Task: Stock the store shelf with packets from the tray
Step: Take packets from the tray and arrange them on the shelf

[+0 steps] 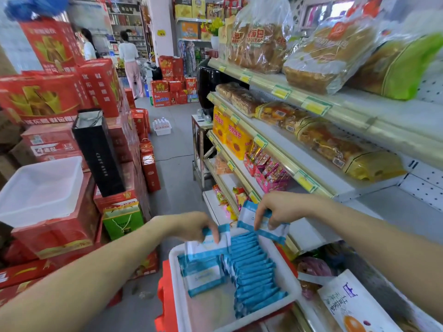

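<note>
Store aisle; shelf (309,232) beside tray (293,286) looks bare. Left hand (191,226) pinches a packet (208,246), right hand (285,207) a second packet (265,227), both just above tray. Tray well stocked: likely early.

Tray (174,283) runs off the bottom edge, and the packets (254,271) have print way too blurry to read.

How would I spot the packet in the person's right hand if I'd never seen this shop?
Find the white tray of blue-edged packets at bottom centre. Beyond its far end, by the shelf edge, the right hand pinches a white packet with blue borders. Unlike the packet in the left hand, which hangs over the tray, this one sits higher, nearer the shelf.
</note>
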